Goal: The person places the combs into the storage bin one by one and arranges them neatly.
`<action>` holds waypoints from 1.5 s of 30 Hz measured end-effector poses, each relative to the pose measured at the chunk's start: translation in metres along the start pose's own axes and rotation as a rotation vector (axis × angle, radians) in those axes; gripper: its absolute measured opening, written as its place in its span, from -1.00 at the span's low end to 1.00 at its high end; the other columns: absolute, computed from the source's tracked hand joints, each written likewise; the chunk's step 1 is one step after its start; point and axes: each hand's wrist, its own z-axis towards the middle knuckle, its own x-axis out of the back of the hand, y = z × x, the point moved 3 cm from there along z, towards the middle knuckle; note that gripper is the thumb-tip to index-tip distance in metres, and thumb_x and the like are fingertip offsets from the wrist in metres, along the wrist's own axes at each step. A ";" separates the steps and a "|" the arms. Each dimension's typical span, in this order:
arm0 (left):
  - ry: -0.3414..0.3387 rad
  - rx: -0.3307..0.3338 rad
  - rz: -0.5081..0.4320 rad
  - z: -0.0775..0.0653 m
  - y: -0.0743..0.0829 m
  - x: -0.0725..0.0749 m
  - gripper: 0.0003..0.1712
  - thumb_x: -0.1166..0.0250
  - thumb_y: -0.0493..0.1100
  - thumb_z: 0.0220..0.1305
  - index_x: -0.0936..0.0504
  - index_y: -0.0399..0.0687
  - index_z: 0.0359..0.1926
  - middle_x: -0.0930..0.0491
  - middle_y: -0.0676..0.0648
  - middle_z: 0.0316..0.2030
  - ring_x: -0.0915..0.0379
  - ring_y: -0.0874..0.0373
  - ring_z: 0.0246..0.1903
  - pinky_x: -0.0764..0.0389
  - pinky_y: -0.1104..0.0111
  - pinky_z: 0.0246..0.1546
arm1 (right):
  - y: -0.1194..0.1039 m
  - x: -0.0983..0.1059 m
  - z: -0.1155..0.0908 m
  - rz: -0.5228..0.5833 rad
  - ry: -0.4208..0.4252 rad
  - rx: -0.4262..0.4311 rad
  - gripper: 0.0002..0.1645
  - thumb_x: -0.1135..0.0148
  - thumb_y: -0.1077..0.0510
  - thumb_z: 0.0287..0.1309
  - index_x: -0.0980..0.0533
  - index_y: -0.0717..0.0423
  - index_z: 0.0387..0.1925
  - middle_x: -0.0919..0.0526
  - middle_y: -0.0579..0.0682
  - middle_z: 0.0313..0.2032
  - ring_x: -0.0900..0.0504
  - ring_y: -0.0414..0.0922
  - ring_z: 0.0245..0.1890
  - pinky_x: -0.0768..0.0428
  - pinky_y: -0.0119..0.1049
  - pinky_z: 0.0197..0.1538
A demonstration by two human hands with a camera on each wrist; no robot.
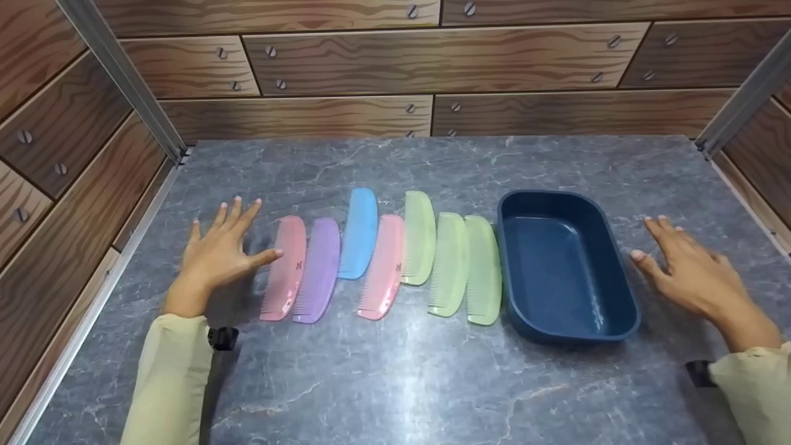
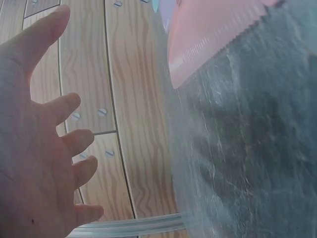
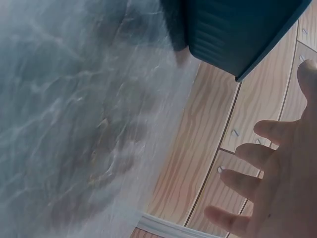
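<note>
My left hand [image 1: 219, 253] is spread with fingers apart and holds nothing. Its thumb tip overlaps the edge of a pink comb [image 1: 288, 266] in the head view. Rightward from there lie a purple comb [image 1: 321, 266], a blue comb [image 1: 362, 232], a second pink comb [image 1: 384, 266] and three light green combs [image 1: 423, 241], side by side with their teeth facing left. A dark blue rectangular tub [image 1: 553, 266], with nothing inside, stands right of the green combs. Beyond its right side is my right hand [image 1: 698, 272], fingers extended and holding nothing.
The grey marbled table [image 1: 346, 383] bears all of these. Wood-patterned panels [image 1: 395, 62] rise behind it and on both sides, with metal frame posts [image 1: 123, 80] at the back corners. A dark wrist camera [image 1: 224, 338] shows at the left cuff.
</note>
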 end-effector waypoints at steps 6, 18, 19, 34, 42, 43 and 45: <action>-0.015 -0.012 -0.032 0.014 0.002 0.001 0.20 -0.11 0.55 0.07 0.20 0.16 0.54 0.30 -0.21 0.52 0.37 -0.24 0.50 0.35 -0.32 0.34 | -0.003 -0.001 0.001 0.060 -0.041 0.027 -0.14 0.24 -0.26 0.43 0.25 0.01 0.53 0.14 0.36 0.47 0.03 0.48 0.37 0.03 0.55 0.11; -0.065 0.018 -0.263 0.036 -0.002 -0.005 0.23 -0.33 0.39 0.01 0.16 0.22 0.53 0.16 -0.20 0.52 0.16 -0.34 0.45 0.07 -0.30 0.33 | -0.006 -0.009 0.002 0.271 -0.162 0.076 -0.12 0.10 -0.15 0.43 0.22 0.07 0.52 0.05 0.51 0.40 -0.01 0.59 0.29 -0.05 0.51 0.15; -0.072 0.020 -0.294 0.037 -0.002 -0.006 0.23 -0.35 0.37 0.01 0.17 0.23 0.53 0.15 -0.21 0.52 0.15 -0.35 0.45 0.04 -0.29 0.33 | -0.006 -0.010 0.002 0.299 -0.162 0.088 -0.13 0.08 -0.12 0.43 0.21 0.10 0.52 0.05 0.50 0.41 -0.01 0.58 0.30 -0.05 0.51 0.15; -0.115 -0.001 -0.461 0.051 -0.014 -0.023 0.06 -0.40 0.14 0.10 -0.06 -0.10 0.48 -0.07 -0.35 0.44 0.03 -0.30 0.42 -0.07 -0.19 0.36 | -0.007 -0.017 0.001 0.396 -0.222 0.118 -0.22 0.05 0.02 0.44 0.08 0.31 0.46 -0.30 0.44 0.21 -0.48 -0.10 0.02 -0.51 -0.07 0.02; -0.223 0.014 -0.513 0.061 -0.010 -0.026 0.03 -0.38 0.06 0.13 -0.04 -0.14 0.48 -0.17 -0.39 0.38 -0.12 -0.29 0.37 -0.18 -0.13 0.34 | -0.005 -0.012 0.003 0.428 -0.215 0.133 -0.19 -0.03 0.08 0.40 0.09 0.30 0.46 -0.30 0.43 0.16 -0.35 -0.58 -0.21 -0.49 -0.44 -0.22; -0.240 0.015 -0.522 0.063 -0.010 -0.026 0.03 -0.38 0.05 0.13 -0.03 -0.15 0.48 -0.18 -0.40 0.37 -0.13 -0.29 0.36 -0.18 -0.12 0.34 | -0.005 -0.012 0.003 0.434 -0.216 0.132 -0.19 -0.03 0.08 0.40 0.09 0.30 0.46 -0.29 0.43 0.15 -0.36 -0.58 -0.21 -0.49 -0.43 -0.23; -0.269 0.011 -0.529 0.066 -0.009 -0.026 0.03 -0.37 0.03 0.14 -0.02 -0.17 0.48 -0.20 -0.40 0.36 -0.16 -0.29 0.34 -0.19 -0.11 0.34 | -0.005 -0.012 0.003 0.447 -0.214 0.128 -0.19 -0.03 0.08 0.40 0.10 0.30 0.46 -0.28 0.43 0.15 -0.36 -0.58 -0.21 -0.50 -0.43 -0.24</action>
